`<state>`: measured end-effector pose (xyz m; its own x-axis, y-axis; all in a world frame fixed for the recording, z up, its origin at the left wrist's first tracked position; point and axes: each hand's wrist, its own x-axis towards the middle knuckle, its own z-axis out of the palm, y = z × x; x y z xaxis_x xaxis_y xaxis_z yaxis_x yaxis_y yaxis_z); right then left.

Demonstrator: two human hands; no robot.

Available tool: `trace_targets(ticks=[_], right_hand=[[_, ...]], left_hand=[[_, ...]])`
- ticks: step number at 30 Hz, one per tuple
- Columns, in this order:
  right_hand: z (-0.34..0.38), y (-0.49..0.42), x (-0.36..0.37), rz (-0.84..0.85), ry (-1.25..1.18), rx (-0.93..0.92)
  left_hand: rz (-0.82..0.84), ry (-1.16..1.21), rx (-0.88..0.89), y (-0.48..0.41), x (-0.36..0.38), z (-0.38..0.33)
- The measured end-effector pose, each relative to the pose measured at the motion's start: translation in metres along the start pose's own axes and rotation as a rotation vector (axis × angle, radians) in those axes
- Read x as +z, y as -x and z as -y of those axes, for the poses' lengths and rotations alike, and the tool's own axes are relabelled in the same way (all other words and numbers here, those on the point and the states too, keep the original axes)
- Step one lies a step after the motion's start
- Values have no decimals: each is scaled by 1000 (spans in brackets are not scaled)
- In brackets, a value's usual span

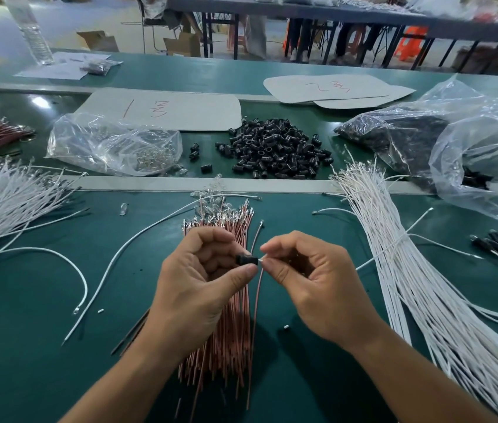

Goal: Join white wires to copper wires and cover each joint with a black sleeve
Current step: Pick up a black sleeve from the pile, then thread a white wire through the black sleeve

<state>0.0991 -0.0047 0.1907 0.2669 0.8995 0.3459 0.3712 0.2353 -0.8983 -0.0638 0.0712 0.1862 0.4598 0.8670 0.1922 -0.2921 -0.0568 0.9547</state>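
Now: both hands pinched together over the green table [43, 346], working one joint.

Left hand [199, 285] curled, thumb and forefinger closed on a black sleeve [246, 259]. Right hand [311, 279] likewise curled, fingertips nipping a small pale wire end just beside the sleeve's mouth; one copper wire [256, 303] hangs from that spot. Beneath the hands, a bundle of copper wires [226, 340]. White wires [418, 285] bundled to the right, more at left. Loose black sleeves [275, 148] heaped beyond the table's strip, between plastic bags [110, 141].
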Motion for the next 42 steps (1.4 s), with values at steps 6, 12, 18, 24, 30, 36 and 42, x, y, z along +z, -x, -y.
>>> trace_targets(ticks=[6, 12, 18, 24, 30, 36, 42], right_hand=[[-1, -1, 0, 91, 43, -1], [-2, -3, -7, 50, 192, 22], [1, -6, -8, 92, 284, -121], [-5, -4, -6, 117, 291, -100], [-6, -8, -8, 146, 292, -58], [-9, -4, -3, 96, 239, -16], [-11, -4, 0, 90, 197, 9]], left_hand=[[-8, -77, 35, 0, -1, 2], [0, -125, -12, 3, -1, 1], [-6, -75, -91, 1, -2, 1], [0, -25, -163, 0, -2, 5], [1, -20, -173, -1, -2, 8], [37, -31, -175, 0, -2, 10], [-10, -17, -189, -1, -7, 12]])
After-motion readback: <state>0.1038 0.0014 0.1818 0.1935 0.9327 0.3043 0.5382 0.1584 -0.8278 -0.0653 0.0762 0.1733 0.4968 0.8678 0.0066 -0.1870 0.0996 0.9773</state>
